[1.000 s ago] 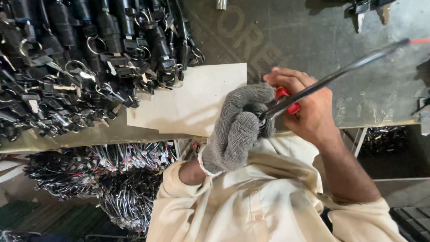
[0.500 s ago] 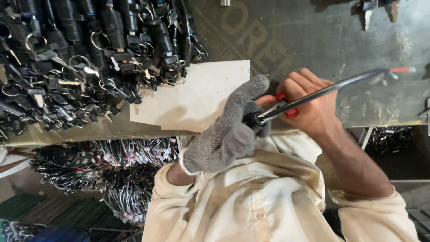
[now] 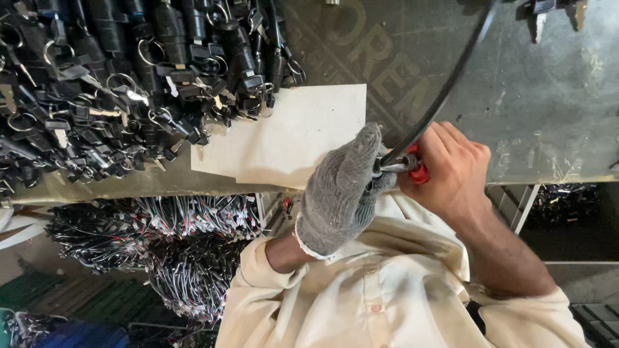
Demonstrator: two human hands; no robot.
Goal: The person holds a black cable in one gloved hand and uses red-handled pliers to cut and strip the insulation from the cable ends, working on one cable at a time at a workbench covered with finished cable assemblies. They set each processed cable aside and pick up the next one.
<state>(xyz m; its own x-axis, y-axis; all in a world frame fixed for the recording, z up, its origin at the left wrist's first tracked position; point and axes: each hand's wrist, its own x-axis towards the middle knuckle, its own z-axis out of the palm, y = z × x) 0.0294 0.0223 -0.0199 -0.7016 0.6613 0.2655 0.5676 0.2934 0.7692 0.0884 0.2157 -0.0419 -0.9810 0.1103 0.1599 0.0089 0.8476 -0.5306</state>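
Note:
My left hand (image 3: 338,193), in a grey knitted glove, is closed around the lower end of a black cable (image 3: 445,90), close to my chest. My bare right hand (image 3: 451,167) grips a red-handled tool (image 3: 416,169) whose metal tip meets the cable's metal end (image 3: 390,164) right beside the glove. The cable runs from the two hands up and to the right, out of the top of the view. Both hands hover over the front edge of a grey metal workbench (image 3: 548,116).
A pale cardboard sheet (image 3: 290,135) lies on the bench left of my hands. A big heap of black locks with keys and rings (image 3: 129,84) fills the bench's left side. Bundles of thin wires (image 3: 161,251) hang below the bench edge. Small metal parts (image 3: 554,13) lie at the far right.
The cable's free length has swung from pointing right across the bench to pointing steeply up. Both hands stay closed on the cable end and tool, close to my chest.

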